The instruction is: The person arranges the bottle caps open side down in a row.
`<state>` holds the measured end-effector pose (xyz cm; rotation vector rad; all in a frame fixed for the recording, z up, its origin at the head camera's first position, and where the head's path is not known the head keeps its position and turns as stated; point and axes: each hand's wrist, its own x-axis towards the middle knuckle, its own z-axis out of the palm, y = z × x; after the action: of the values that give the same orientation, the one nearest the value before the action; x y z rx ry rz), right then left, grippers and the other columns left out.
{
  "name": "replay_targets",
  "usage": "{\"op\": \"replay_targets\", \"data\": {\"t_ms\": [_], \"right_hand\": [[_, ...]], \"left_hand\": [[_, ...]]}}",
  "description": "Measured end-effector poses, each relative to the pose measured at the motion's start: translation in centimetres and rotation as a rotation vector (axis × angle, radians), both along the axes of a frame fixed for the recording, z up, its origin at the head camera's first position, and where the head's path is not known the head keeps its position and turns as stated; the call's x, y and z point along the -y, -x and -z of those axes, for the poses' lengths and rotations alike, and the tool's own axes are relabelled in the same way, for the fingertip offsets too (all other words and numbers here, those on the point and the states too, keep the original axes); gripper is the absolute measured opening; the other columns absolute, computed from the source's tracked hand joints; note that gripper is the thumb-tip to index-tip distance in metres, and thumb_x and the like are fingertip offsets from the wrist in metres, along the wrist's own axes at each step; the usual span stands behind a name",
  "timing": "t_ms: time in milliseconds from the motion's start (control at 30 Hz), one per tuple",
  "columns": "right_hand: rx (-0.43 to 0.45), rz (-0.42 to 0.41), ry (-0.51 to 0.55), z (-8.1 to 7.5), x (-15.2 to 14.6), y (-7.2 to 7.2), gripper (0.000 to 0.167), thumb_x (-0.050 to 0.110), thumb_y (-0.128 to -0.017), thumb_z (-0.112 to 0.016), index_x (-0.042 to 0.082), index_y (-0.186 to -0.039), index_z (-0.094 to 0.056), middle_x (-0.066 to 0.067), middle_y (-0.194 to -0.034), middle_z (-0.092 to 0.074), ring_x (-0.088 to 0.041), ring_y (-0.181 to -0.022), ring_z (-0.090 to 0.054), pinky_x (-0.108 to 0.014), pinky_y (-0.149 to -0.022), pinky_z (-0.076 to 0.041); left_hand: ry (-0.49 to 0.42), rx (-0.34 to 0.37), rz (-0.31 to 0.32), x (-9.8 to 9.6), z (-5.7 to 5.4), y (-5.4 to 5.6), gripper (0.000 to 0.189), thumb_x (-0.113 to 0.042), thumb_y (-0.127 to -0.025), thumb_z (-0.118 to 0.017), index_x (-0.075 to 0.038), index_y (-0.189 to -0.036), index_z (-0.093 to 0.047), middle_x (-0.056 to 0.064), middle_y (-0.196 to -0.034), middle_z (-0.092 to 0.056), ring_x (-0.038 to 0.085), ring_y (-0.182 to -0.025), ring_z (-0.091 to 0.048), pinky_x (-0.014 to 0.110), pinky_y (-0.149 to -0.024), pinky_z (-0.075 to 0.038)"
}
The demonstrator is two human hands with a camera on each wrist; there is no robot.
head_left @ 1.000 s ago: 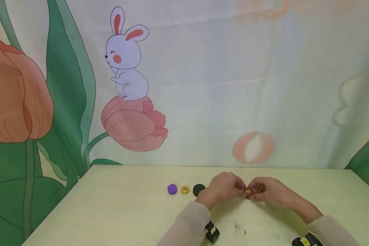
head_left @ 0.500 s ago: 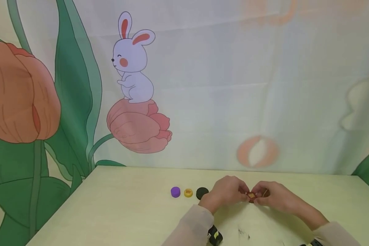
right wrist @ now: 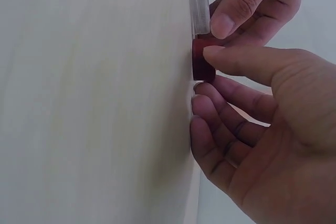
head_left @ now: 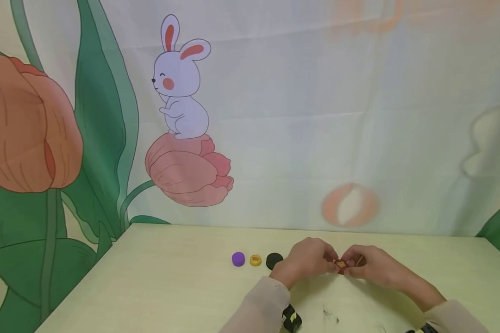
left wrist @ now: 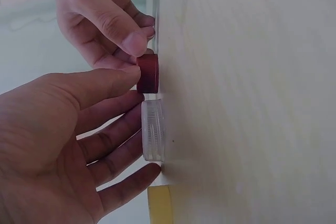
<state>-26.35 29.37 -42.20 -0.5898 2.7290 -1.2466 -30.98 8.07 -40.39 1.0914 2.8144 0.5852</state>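
Observation:
A small dark red bottle cap (head_left: 341, 265) with a yellowish mark on top stands on the table between both hands. My left hand (head_left: 309, 263) pinches it from the left with thumb and forefinger. From the other side my right hand (head_left: 375, 266) pinches the same cap. In the left wrist view the red cap's ridged side shows, resting at the table surface. Under my left hand's other fingers sits a clear ridged cap (left wrist: 152, 129), hidden in the head view. Beyond it lies a yellow cap (left wrist: 160, 204), partly cut off by the frame.
Left of my left hand, a black cap (head_left: 273, 261), a yellow cap (head_left: 255, 260) and a purple cap (head_left: 238, 259) line up on the pale table (head_left: 171, 286). Dark scuffs mark the tabletop near the front. A printed cloth (head_left: 275, 115) hangs behind the table.
The head view has shifted a little, so everything sits slightly further right and lower. Both hands keep their pinch on the red bottle cap, with hardly any movement.

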Motion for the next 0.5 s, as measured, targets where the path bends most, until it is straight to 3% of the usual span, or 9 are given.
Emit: {"op": "replay_targets", "data": {"t_ms": [267, 367, 500], "right_hand": [[-0.002, 0.054, -0.028, -0.9, 0.0, -0.3, 0.020, 0.016, -0.104, -0.068, 0.001, -0.117, -0.069, -0.005, -0.102, -0.069, -0.022, -0.092, -0.067, -0.036, -0.073, -0.054], [-0.040, 0.124, -0.069, -1.5, 0.1, -0.4, 0.030, 0.025, -0.106, -0.068, 0.001, -0.123, -0.069, -0.007, -0.113, -0.070, -0.023, -0.099, -0.068, -0.041, -0.077, -0.055], [-0.130, 0.213, -0.121, -2.3, 0.3, -1.0, 0.052, 0.040, -0.106, -0.066, -0.001, -0.137, -0.064, -0.017, -0.134, -0.066, -0.036, -0.119, -0.064, -0.054, -0.091, -0.054]], "left_hand": [[-0.005, 0.001, -0.036, 0.5, -0.5, 0.3, 0.036, -0.031, -0.098, -0.077, -0.020, -0.132, -0.075, -0.012, -0.115, -0.076, 0.004, -0.105, -0.068, 0.021, -0.086, -0.052], [-0.023, -0.011, -0.054, 1.1, -1.1, 0.1, 0.040, -0.036, -0.099, -0.077, -0.020, -0.135, -0.073, -0.011, -0.123, -0.074, 0.006, -0.112, -0.068, 0.023, -0.089, -0.053], [-0.067, -0.037, -0.085, 2.7, -2.0, -0.1, 0.047, -0.040, -0.098, -0.077, -0.018, -0.139, -0.071, -0.006, -0.132, -0.071, 0.011, -0.123, -0.065, 0.028, -0.098, -0.053]]}}
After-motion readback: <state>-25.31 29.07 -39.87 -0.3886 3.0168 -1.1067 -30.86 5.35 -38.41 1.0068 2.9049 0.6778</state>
